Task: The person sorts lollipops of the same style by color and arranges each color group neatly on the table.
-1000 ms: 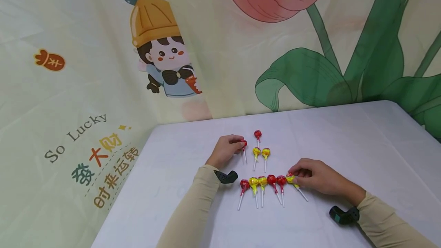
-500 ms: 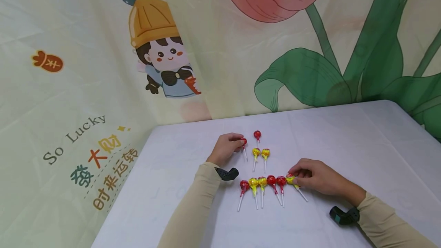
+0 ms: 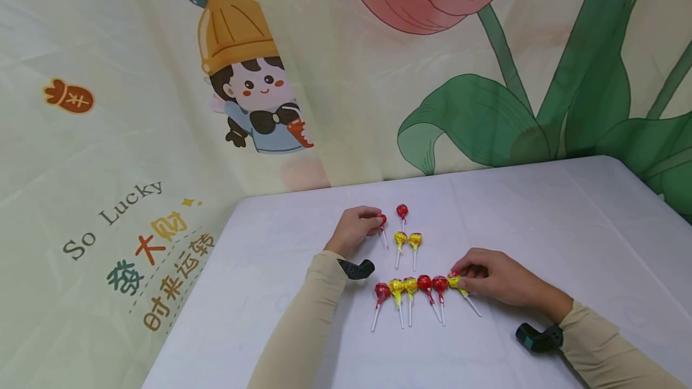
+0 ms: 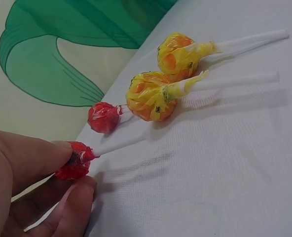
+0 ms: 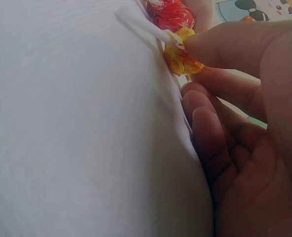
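Observation:
My left hand [image 3: 354,230] pinches the head of a red lollipop [image 4: 73,163] between thumb and fingers, its white stick pointing toward me. Just right of it lie another red lollipop [image 3: 402,211] and a pair of yellow lollipops [image 3: 415,240]. At the right end of a row nearer me, my right hand [image 3: 500,278] pinches a yellow lollipop [image 5: 181,54] by its head. In the right wrist view a red lollipop [image 5: 170,15] sits right beside that one. Part of the yellow head is covered by my fingers.
The row also holds a red lollipop [image 3: 382,293] at its left end, yellow lollipops [image 3: 397,287] and more red ones [image 3: 424,284]. A white cloth covers the table [image 3: 567,221]. Behind stands a printed curtain [image 3: 346,77] with a tulip and a cartoon figure.
My left hand has shifted slightly away from me along with the red lollipop. My right hand stays in place on the yellow lollipop.

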Motion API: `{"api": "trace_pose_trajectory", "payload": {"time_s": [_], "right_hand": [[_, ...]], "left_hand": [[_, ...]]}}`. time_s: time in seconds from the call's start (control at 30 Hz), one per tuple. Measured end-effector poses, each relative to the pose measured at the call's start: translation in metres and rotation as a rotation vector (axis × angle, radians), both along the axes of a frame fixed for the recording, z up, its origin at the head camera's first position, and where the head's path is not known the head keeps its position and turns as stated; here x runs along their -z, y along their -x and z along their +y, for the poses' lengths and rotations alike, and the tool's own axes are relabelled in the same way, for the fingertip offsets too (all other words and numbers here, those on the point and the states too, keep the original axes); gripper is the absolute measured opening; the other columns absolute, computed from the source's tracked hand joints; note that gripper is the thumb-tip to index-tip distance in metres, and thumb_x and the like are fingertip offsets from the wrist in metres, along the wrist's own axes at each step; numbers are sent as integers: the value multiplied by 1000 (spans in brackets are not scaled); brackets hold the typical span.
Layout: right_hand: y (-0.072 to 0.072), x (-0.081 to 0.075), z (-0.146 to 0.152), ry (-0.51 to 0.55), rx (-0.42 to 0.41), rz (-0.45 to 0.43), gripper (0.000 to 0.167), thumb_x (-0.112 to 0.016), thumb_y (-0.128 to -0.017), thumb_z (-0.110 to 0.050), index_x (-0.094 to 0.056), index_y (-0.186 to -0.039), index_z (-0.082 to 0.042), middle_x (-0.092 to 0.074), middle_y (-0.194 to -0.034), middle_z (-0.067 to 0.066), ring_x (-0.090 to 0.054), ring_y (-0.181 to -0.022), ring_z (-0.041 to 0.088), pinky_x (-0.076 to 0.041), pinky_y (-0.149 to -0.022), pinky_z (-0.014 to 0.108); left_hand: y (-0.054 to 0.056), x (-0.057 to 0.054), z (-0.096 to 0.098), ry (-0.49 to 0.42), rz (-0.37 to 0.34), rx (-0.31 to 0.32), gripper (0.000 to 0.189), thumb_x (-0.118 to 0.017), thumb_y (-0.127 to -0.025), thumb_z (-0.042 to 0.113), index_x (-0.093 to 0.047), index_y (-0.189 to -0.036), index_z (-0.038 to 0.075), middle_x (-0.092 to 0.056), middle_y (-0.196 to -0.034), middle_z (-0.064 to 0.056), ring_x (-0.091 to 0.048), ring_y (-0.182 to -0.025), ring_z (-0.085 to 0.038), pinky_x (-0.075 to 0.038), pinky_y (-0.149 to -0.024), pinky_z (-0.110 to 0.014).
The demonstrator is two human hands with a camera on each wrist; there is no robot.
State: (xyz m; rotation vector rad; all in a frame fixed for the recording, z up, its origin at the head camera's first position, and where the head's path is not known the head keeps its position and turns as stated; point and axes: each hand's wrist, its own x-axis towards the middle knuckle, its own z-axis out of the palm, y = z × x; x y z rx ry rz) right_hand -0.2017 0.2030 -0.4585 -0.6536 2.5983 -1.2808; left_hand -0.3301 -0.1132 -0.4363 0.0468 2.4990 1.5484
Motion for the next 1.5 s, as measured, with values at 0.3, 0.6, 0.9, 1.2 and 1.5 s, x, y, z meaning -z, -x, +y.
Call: {"api": "trace_pose_trajectory", "payload": {"time_s": [0.3,0.6,0.9,1.2,1.5], "right_hand": [[-1,0,1,0,-1,-3,26,-75,-91,-26,-70,-115,-18,-60,-94,-4,-55,-85,17,-49,-71,24],[-1,3,1,-4,11,-15,33,-77,-89,-31,-71,-119,-18,-60,-95,-5,-55,-86,18,-49,-72,24],[0,2,-1,-16,11,-4,34,-78,-88,-34,-71,-117,-18,-60,-94,-6,-55,-84,16,-49,-72,24],[1,1,-1,-1,8,-2,29,-78,-88,-31,-71,-114,-19,-60,-93,-6,-56,-84,17,-49,-71,25],[3,0,0,-4,2,8,27,-78,-89,-30,-71,-113,-20,-60,-92,-6,-56,-83,16,-49,-71,24]], "left_hand": [[5,-2,4,5,-10,2,27,-69,-96,23,-71,-120,13,-71,-108,1,-67,-93,-17,-54,-84,-31],[13,1,12,43,-21,14,26,-69,-96,25,-71,-121,15,-69,-109,2,-66,-93,-18,-53,-86,-32],[15,-2,18,66,-5,13,24,-68,-97,22,-71,-119,14,-68,-109,1,-62,-93,-19,-53,-79,-30],[23,-3,20,74,0,-1,26,-68,-96,22,-71,-120,14,-67,-111,1,-61,-97,-18,-53,-77,-29],[25,-5,25,104,-19,-27,29,-68,-97,24,-70,-124,16,-65,-113,2,-60,-97,-20,-53,-76,-30]]}}
